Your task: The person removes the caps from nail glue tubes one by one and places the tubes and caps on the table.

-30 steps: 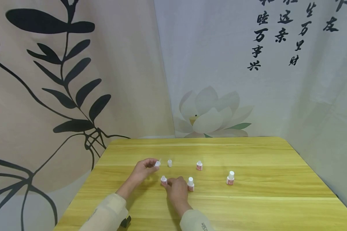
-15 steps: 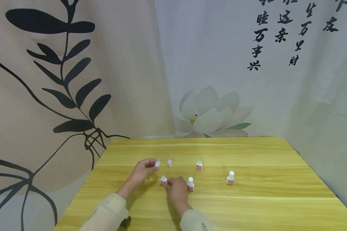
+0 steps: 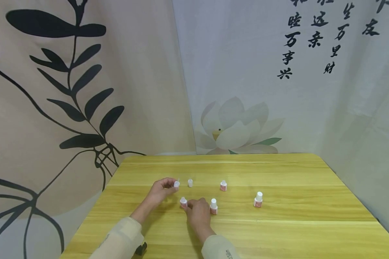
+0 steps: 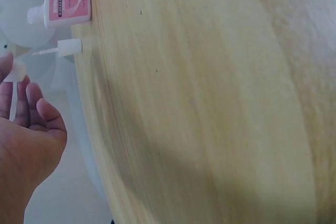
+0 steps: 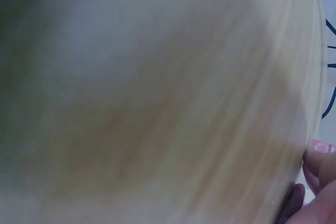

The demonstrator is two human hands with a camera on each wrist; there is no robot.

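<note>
Slightly turned since a second ago, the brush cap (image 3: 176, 184) pinched by the left grip (image 3: 159, 191) is best kept tip-up, the right grip (image 3: 199, 213) pinching an uncapped bottle (image 3: 183, 202).

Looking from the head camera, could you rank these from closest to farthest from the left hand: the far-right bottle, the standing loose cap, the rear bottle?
From the left hand:
1. Standing loose cap: just to its right.
2. Rear bottle: farther right, toward the table's back.
3. Far-right bottle: rightmost of all, slightly nearer the viewer.
</note>
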